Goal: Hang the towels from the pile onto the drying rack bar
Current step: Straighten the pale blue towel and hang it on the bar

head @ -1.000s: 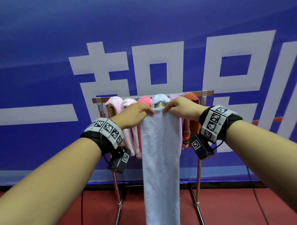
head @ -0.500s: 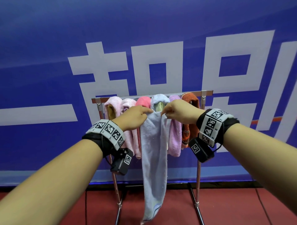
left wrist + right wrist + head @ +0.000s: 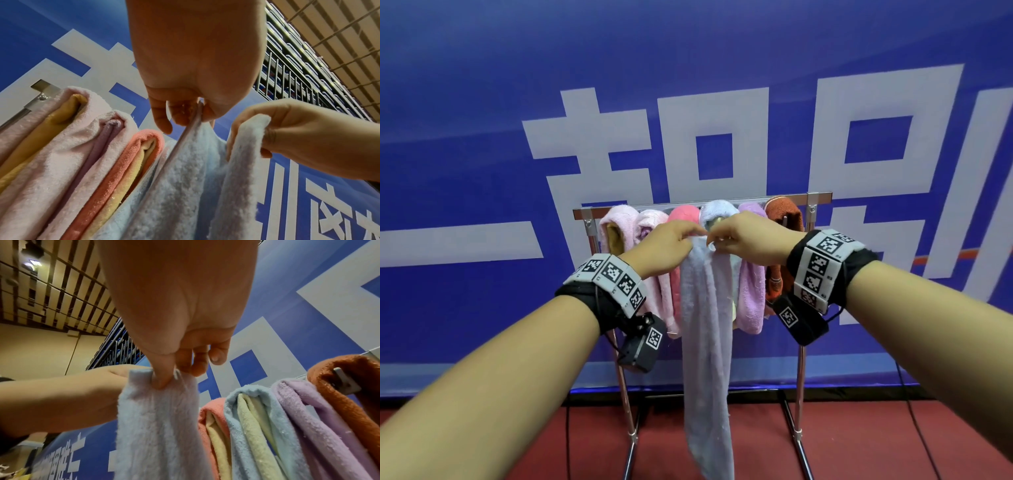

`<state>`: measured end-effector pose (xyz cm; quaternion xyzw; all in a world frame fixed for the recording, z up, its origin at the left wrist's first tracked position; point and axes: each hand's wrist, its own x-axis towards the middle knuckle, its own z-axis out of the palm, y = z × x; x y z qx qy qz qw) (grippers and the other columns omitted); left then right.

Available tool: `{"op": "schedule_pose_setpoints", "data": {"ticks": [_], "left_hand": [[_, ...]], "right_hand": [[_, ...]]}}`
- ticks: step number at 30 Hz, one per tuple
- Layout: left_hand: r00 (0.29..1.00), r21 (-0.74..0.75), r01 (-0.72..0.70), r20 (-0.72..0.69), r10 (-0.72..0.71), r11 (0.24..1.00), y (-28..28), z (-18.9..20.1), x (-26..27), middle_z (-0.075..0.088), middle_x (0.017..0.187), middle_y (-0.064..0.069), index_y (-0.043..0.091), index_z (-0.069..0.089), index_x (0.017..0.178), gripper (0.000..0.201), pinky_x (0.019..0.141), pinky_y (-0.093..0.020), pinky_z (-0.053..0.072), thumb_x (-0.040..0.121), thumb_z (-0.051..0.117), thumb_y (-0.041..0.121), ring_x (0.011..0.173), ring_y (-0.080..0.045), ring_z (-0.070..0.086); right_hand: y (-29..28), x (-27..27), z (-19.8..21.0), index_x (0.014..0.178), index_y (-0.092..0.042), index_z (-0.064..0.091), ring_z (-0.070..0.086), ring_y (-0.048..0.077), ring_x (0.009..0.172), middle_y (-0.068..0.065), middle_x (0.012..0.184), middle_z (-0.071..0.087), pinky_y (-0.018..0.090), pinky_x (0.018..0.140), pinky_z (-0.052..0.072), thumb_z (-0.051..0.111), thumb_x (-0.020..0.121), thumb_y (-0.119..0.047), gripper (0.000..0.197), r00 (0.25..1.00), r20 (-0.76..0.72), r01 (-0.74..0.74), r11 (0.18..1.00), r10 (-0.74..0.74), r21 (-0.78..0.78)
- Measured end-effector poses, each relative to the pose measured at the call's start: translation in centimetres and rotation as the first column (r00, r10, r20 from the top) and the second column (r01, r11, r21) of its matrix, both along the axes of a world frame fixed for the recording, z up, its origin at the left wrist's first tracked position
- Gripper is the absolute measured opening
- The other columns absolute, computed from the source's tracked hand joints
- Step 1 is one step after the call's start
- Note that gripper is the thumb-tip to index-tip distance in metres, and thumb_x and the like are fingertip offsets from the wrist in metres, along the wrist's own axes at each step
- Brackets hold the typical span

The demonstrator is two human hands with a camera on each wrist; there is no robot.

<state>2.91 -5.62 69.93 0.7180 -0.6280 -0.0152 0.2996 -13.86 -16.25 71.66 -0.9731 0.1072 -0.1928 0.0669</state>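
Pale-blue towel (image 3: pixel 705 342) hangs lengthwise downward, top edge pinched by left hand (image 3: pixel 664 248) and right hand (image 3: pixel 751 241).

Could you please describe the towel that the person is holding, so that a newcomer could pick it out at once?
Find the metal drying rack before the blue banner, its bar packed with folded towels. In front of its middle, the left hand and right hand pinch the top edge of the pale blue towel. Unlike its neighbours, it hangs from fingers, not the bar, and reaches far lower.
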Motion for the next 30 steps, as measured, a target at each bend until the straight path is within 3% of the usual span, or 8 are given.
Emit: {"op": "schedule_pose_setpoints", "data": {"ticks": [1,4,9,12,15,20,27,30], "left_hand": [[0.999,-0.034,0.013,-0.045,-0.015,0.999,-0.1,-0.2,0.1,0.066,0.11,0.006,0.017,0.067,0.121,0.037,0.076,-0.005,0.041,0.093,0.048,0.001,0.091,-0.006,0.059],[0.993,-0.132,0.01,-0.119,-0.026,0.991,-0.4,-0.3,0.3,0.068,0.089,0.004,0.019,0.068,0.104,0.014,0.069,-0.018,0.043,0.091,0.066,0.014,0.075,-0.005,0.059],[0.983,-0.22,0.04,-0.164,-0.077,0.975,-0.3,-0.1,-0.4,0.068,0.084,-0.012,0.01,0.064,0.088,0.013,0.066,-0.034,0.051,0.079,0.073,0.008,0.071,-0.018,0.06],[0.98,-0.228,0.017,-0.19,-0.062,0.973,-0.2,0.1,-0.9,0.062,0.071,-0.003,0.007,0.062,0.079,0.014,0.056,-0.025,0.045,0.078,0.073,-0.002,0.058,-0.007,0.052],[0.947,-0.225,0.016,-0.311,-0.087,0.974,0.2,0.1,-1.2,0.06,0.069,-0.008,0.001,0.062,0.08,0.013,0.05,-0.023,0.045,0.08,0.075,-0.004,0.056,-0.013,0.052],[0.909,-0.199,-0.002,-0.408,-0.081,0.98,0.5,0.2,-1.4,0.064,0.072,-0.017,-0.011,0.067,0.086,0.009,0.054,-0.025,0.051,0.08,0.073,-0.008,0.054,-0.017,0.058],[0.89,-0.153,-0.007,-0.452,-0.064,0.988,0.9,0.4,-1.5,0.068,0.082,-0.018,-0.006,0.069,0.093,0.015,0.07,-0.033,0.061,0.085,0.061,-0.015,0.065,-0.024,0.067],[0.883,-0.141,0.001,-0.465,-0.067,0.99,1.0,0.4,-1.6,0.066,0.082,-0.021,-0.007,0.066,0.098,0.016,0.072,-0.035,0.061,0.086,0.058,-0.015,0.066,-0.027,0.068]], "right_hand": [[-0.1,0.0,-0.2,0.103,-0.011,0.071,0.057,0.017,0.088,-0.002,0.091,0.065,0.04,0.084,0.048,0.061,0.095,-0.023,0.018,1.0,0.024,0.016,1.0,-0.016,-0.01],[-0.5,-0.1,-0.6,0.094,-0.007,0.07,0.058,0.025,0.084,0.006,0.086,0.067,0.044,0.078,0.048,0.06,0.095,-0.028,0.023,0.995,0.102,0.021,1.0,-0.021,-0.003],[-0.3,0.3,-0.9,0.089,-0.012,0.068,0.056,0.022,0.079,0.003,0.079,0.065,0.045,0.074,0.048,0.059,0.095,-0.032,0.023,0.989,0.147,-0.003,1.0,0.001,0.007],[-0.1,0.5,-1.0,0.092,-0.018,0.064,0.053,0.016,0.078,-0.009,0.076,0.059,0.039,0.073,0.048,0.06,0.095,-0.034,0.018,0.985,0.171,0.011,0.999,-0.017,0.033],[-0.2,0.6,-1.2,0.092,-0.025,0.058,0.051,0.012,0.078,-0.015,0.073,0.052,0.033,0.069,0.044,0.061,0.093,-0.04,0.016,0.987,0.156,0.04,0.998,-0.046,0.044],[-0.3,0.6,-1.4,0.084,-0.032,0.054,0.051,0.012,0.076,-0.015,0.071,0.051,0.029,0.064,0.035,0.061,0.091,-0.049,0.019,0.989,0.139,0.052,0.999,-0.05,-0.012],[-0.2,0.4,-1.7,0.091,-0.022,0.061,0.047,0.011,0.073,-0.016,0.065,0.047,0.021,0.055,0.028,0.059,0.093,-0.042,0.02,0.979,0.186,0.094,0.994,-0.083,-0.051],[-0.2,0.4,-1.8,0.093,-0.02,0.063,0.047,0.011,0.072,-0.016,0.065,0.047,0.027,0.057,0.025,0.059,0.094,-0.04,0.021,0.976,0.197,0.109,0.993,-0.097,-0.049]]}}
